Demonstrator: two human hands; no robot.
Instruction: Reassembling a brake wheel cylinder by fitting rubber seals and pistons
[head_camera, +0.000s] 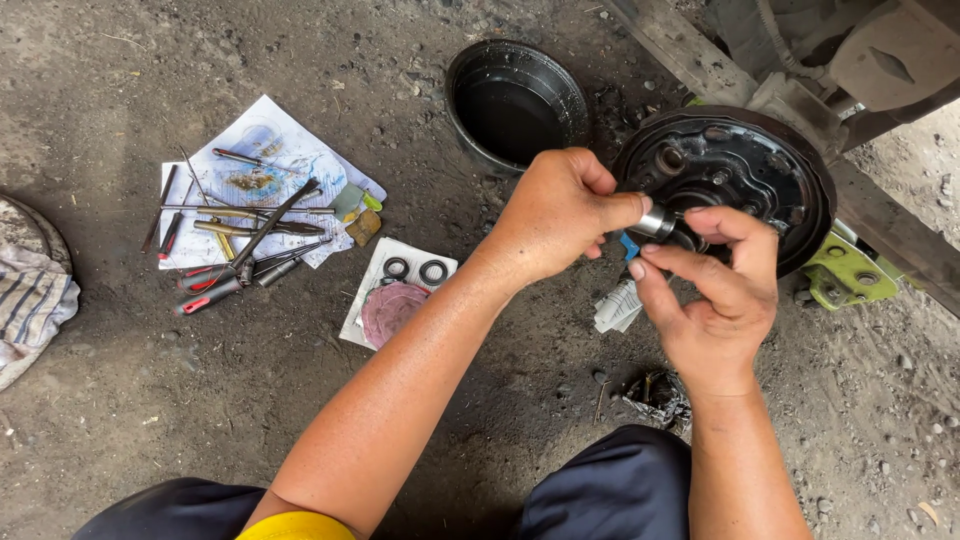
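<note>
A small metal cylinder (655, 222) sat pinched between both hands in front of the round brake plate (740, 175). The left hand (555, 215) clenched its near end; the right hand (715, 290) grasped it with thumb and forefinger. It was not yet seated in the plate. At eleven o'clock stood a black oil pan (515, 100); at nine o'clock, seal rings (415, 270) on card and screwdrivers (240, 245) on paper, on the dirt floor.
</note>
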